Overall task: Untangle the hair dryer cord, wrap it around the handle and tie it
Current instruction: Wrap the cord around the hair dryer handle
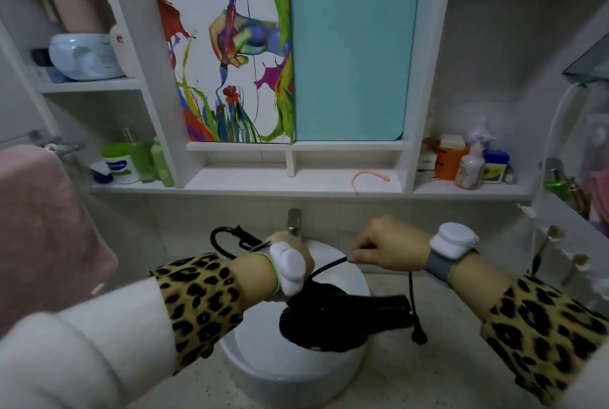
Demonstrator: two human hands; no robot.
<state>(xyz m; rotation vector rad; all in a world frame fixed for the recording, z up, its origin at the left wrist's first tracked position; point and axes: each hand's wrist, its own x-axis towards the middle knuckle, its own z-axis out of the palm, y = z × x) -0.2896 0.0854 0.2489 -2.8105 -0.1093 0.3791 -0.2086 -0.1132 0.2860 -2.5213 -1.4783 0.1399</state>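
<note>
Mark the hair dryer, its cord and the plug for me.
hair dryer [333,319]: head view, on the black body.
cord [329,266]: head view, on the taut stretch between the hands.
plug [245,237]: head view, on the plug body.

Soft, dim indoor light, slight overall blur, wide-angle bending at the edges.

Your right hand [389,245] pinches the thin black cord [329,266] above the black plastic hair dryer [342,316], lying across the round white basin [293,372]; your left hand [290,244] grips more cord.
</note>
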